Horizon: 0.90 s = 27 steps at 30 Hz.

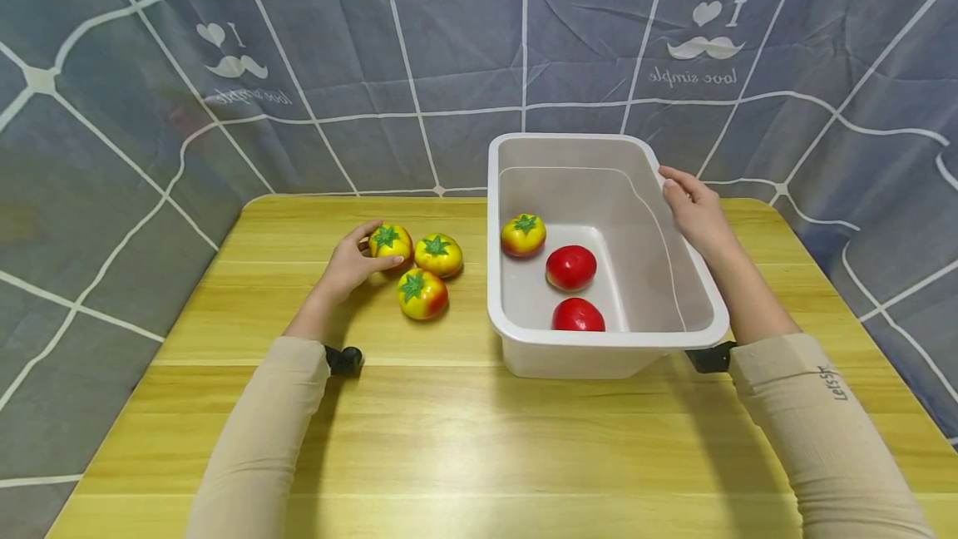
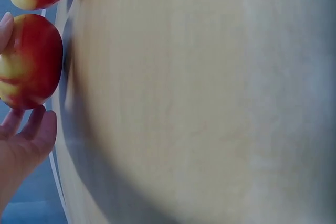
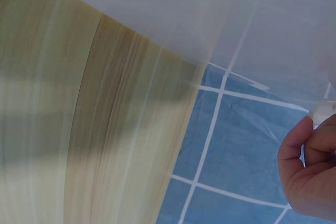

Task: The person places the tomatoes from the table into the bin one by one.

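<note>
My left hand [image 1: 350, 266] curls its thumb and fingers round a yellow-red tomato-like fruit [image 1: 390, 243] with a green star-shaped top, at the left of the table. Two similar fruits [image 1: 438, 255] [image 1: 422, 294] lie close beside it. In the left wrist view the fruit [image 2: 32, 61] sits between the thumb and fingers of that hand [image 2: 23, 145]. With my right hand [image 1: 699, 215] I grip the right rim of a white bin [image 1: 606, 339]; the right wrist view shows its curled fingers [image 3: 310, 166] at the rim. Inside the bin lie a yellow-red fruit [image 1: 523, 235] and two red ones [image 1: 571, 268] [image 1: 579, 315].
A wooden table [image 1: 419, 456] carries the bin right of centre. Behind and on both sides hangs a grey-blue curtain [image 1: 464, 40] with white lines. A black wrist strap with a camera [image 1: 344, 361] shows at the left wrist, another [image 1: 711, 358] under the bin's right corner.
</note>
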Tool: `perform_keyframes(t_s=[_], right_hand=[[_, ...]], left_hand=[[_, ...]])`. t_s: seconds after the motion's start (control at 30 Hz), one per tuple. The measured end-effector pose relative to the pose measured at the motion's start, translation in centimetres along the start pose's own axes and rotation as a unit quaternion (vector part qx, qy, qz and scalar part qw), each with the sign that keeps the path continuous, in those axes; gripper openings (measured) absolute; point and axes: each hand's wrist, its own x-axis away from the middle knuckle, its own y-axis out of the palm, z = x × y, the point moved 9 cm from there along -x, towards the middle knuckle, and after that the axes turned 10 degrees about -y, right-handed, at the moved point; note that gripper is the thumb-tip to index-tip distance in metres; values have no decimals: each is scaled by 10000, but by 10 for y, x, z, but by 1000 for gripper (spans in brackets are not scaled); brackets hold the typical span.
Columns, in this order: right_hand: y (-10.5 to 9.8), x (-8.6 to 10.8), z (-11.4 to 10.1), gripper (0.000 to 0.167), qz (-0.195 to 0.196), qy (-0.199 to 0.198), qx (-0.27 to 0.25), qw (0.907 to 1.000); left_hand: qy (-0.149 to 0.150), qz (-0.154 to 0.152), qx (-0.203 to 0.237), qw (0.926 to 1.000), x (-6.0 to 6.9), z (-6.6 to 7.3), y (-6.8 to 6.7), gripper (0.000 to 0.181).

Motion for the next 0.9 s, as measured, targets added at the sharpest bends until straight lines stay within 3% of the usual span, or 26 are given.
perform_keyframes(t_s=[0.9], right_hand=[[0,0,-2,52,-25,39,66,10000]], left_hand=[[105,147,-243,9995,9,21,-7,78]])
